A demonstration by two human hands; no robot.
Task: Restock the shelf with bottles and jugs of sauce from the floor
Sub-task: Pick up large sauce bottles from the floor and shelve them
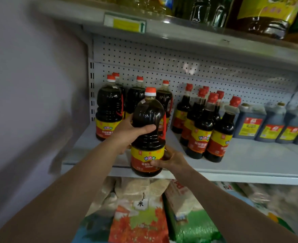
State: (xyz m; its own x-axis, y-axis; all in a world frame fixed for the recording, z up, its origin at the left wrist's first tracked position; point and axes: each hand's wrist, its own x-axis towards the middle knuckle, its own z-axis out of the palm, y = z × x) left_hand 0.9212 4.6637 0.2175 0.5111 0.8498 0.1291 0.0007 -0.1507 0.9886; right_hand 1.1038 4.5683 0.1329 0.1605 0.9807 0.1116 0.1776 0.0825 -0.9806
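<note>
**Observer:** Forearms came in from the bottom corners, nearest the lens. Both met at one jug of dark sauce [147, 134], red cap, yellow-and-red label. Take that jug as the landmark.

**Recorder:** Left of it?

**Observer:** Left hand [129, 132] grasped the jug's waist, thumb curled across the front, fingers behind. Farther left and behind the jug, a matching jug [108, 111] stood at the shelf's left end, with three more matching jugs in behind, upright.

**Recorder:** And the jug itself?

**Observer:** Upright, at the front edge of the middle shelf [250, 160]. Its base overlapped the shelf lip; could not tell whether it rested on the board or hung just clear.

**Recorder:** Right side?

**Observer:** Right hand [171, 159] wrapped the lower label, thumb pressed on the front, fingers round the far side. Right of the jug, a cluster of slim sauce bottles [204, 127] with red caps, same label colours, standing close together. Beyond those, farther right, squarer dark jugs [250, 123] with brownish caps in a row against the pegboard back [162, 55].

**Recorder:** Above and below?

**Observer:** Above the jug, the upper shelf carried a yellow price tag [125, 23] on its edge and blurred oil containers [260, 16]. Below the jug, bagged rice [141, 216] lay stacked, one sack printed with red leaves, a green sack just to its right.
</note>
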